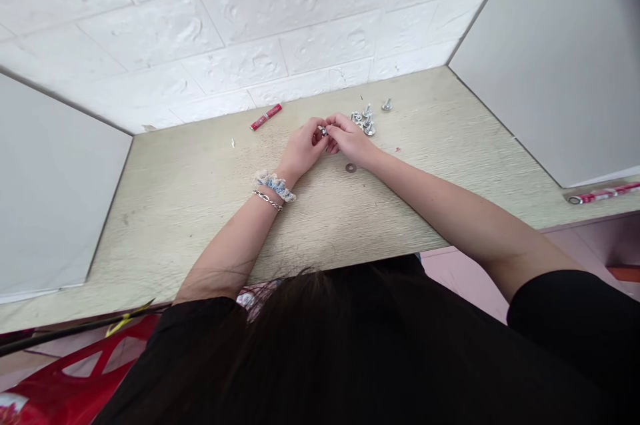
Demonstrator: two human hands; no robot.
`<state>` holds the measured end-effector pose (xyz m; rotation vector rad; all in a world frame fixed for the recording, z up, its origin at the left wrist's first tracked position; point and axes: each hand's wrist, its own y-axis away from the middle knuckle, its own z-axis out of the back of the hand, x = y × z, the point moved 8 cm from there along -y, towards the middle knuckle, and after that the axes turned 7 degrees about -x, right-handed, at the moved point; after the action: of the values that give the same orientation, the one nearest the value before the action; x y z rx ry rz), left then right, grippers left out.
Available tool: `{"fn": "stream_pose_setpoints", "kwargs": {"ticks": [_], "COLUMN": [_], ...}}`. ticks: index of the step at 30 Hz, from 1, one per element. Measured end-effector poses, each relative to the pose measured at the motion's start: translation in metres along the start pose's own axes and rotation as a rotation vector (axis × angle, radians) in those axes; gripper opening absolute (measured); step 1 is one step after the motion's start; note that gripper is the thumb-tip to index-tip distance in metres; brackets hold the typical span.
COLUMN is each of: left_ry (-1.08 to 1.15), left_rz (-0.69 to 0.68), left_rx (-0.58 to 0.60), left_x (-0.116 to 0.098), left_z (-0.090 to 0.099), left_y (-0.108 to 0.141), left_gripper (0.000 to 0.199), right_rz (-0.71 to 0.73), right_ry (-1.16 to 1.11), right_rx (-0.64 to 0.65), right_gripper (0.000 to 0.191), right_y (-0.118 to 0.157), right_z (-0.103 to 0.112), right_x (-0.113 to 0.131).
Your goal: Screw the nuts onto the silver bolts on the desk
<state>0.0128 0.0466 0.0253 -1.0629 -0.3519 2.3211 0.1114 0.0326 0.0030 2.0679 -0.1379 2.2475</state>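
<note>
My left hand [303, 146] and my right hand [350, 138] meet above the tabletop, fingertips pinched around a small shiny metal fastener [324, 132]. Its exact kind is too small and too covered to make out. A flat grey washer [351, 168] lies on the table just below my right hand. Beyond that hand sits a cluster of silver bolts with washers [369, 123], several of them standing head down with the shanks up. Another bolt [387, 105] stands apart, farther right. A scrunchie and a chain bracelet circle my left wrist.
The pale wood-grain table [200, 211] ends at a white brick-pattern wall [240, 38]. Grey-white panels [540, 71] stand at both sides. A red tube [266, 117] lies near the wall. A red-and-white rod [605, 193] lies by the right edge; a red chair [90, 371] is below left.
</note>
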Motion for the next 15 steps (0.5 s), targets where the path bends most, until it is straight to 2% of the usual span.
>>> {"fn": "stream_pose_setpoints", "kwargs": {"ticks": [8, 15], "left_ry": [0.01, -0.004], "left_rz": [0.011, -0.001], "left_rx": [0.002, 0.001], "left_x": [-0.0001, 0.0007], "left_z": [0.0006, -0.0002], "left_y": [0.0001, 0.0], "left_gripper": [0.013, 0.012], "right_rz": [0.0, 0.027], "right_ry": [0.022, 0.023], "right_rx": [0.0, -0.033], "right_gripper": [0.015, 0.01], "right_y": [-0.0011, 0.0002], "right_z": [0.0004, 0.0017], "right_x": [-0.002, -0.0006]}}
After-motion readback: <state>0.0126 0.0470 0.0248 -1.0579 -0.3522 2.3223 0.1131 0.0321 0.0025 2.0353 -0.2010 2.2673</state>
